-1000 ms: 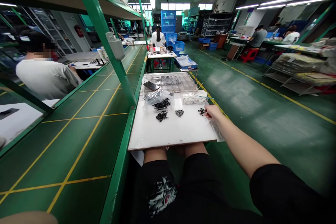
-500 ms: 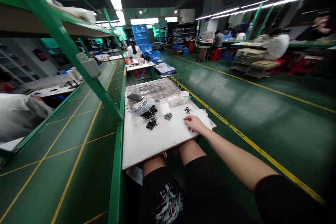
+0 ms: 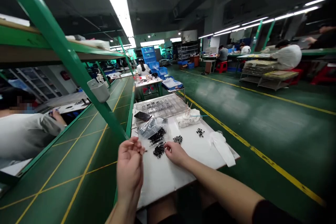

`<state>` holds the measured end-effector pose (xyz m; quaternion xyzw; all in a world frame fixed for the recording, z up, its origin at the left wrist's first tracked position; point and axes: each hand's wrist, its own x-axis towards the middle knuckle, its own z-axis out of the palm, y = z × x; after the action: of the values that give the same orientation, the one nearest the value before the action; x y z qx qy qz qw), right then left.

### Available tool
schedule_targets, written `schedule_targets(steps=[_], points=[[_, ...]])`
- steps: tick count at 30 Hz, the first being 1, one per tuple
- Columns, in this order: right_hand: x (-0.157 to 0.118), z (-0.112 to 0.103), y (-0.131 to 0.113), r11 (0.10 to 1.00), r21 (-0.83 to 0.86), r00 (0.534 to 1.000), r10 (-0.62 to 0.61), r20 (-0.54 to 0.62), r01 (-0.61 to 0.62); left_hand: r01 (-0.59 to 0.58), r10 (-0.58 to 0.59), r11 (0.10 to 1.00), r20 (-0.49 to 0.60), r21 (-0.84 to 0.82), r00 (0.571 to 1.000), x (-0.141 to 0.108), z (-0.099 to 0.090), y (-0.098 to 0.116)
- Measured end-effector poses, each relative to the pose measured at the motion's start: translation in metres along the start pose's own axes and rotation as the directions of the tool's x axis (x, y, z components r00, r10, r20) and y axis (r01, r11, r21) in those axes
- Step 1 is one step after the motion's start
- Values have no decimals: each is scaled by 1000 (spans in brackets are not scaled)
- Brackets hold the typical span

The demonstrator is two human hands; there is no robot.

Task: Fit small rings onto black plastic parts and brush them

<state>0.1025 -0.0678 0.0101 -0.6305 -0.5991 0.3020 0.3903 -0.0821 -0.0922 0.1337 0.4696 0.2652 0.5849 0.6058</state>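
Note:
My left hand (image 3: 130, 162) is raised at the left side of the white board (image 3: 168, 178), palm up, fingers curled together around something I cannot make out. My right hand (image 3: 176, 152) reaches across the board, its fingertips pinched at the right edge of a pile of small black parts (image 3: 159, 150). Behind that pile, an open clear plastic bag (image 3: 149, 128) holds more black parts. A small heap of grey parts (image 3: 177, 139) lies just beyond my right hand. Farther right are a few scattered black parts (image 3: 200, 132) and a white glove (image 3: 222, 147).
A compartmented clear tray (image 3: 168, 105) stands at the board's back, with a phone (image 3: 142, 116) at its left and a white wrapped bundle (image 3: 188, 118) at its right. A green post (image 3: 70, 66) and conveyor (image 3: 86, 147) run along the left. Other people sit at tables.
My left hand has come into view at the left. My right hand has moved left from the board's right side to the black pile. The camera view has shifted, showing the board lower.

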Motion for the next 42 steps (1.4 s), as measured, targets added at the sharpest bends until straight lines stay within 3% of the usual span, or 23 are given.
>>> schedule_targets(steps=[2,4,7,11,17,20,22,24,27,29,33,38,42], points=[[-6,-10,0,996,53,997,-72,-25,74,-44,27,992,-138,-121,990,13,-4,-35],[-9,-22,-1,984,111,990,-137,-37,140,-30,-18,971,-197,-238,980,24,0,-66],[-4,-36,1,962,180,978,-208,-14,207,29,-106,923,-182,-384,978,41,15,-99],[18,-39,21,950,215,974,-225,-36,227,53,-145,865,-149,-498,978,69,32,-131],[51,-36,61,942,279,982,-174,-75,188,133,-185,853,-53,-504,981,92,19,-168],[50,-41,72,917,389,995,-54,-88,84,190,-204,865,20,-465,979,85,6,-174],[44,-47,73,893,447,994,-4,-111,53,198,-182,924,79,-327,980,78,-1,-175],[37,-53,69,881,468,992,-8,-123,65,265,-248,952,118,-156,961,73,-4,-175],[31,-57,63,887,448,989,-56,-134,111,394,-387,919,206,4,899,70,-6,-173],[29,-57,60,906,398,986,-98,-132,143,375,-369,927,250,25,895,70,-5,-171],[28,-53,61,924,332,982,-168,-91,189,309,-302,951,214,2,929,70,-2,-168],[31,-49,65,908,345,971,-232,-64,240,325,-334,943,188,75,924,71,-3,-171],[32,-47,63,917,241,947,-301,-109,319,286,-313,943,165,169,935,72,-5,-170]])
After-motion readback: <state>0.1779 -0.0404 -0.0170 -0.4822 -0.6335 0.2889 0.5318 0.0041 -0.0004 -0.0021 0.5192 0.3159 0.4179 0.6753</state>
